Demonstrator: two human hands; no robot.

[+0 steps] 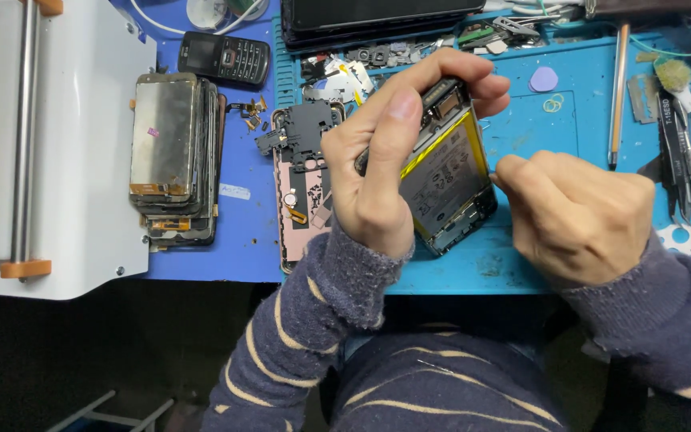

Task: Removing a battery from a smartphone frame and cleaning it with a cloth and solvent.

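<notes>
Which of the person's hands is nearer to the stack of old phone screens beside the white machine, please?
Left. The left hand, gripping the opened phone, sits just right of the stack of screens; the right hand is farther right, beyond the phone.

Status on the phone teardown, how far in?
Done: the back is off the opened phone, battery and boards exposed; a pink back cover with a loose black plate lies on the blue mat. In hand: the left hand grips the phone tilted, and the right hand pinches at its battery edge. Left: the battery sits in the frame, not yet out.
</notes>
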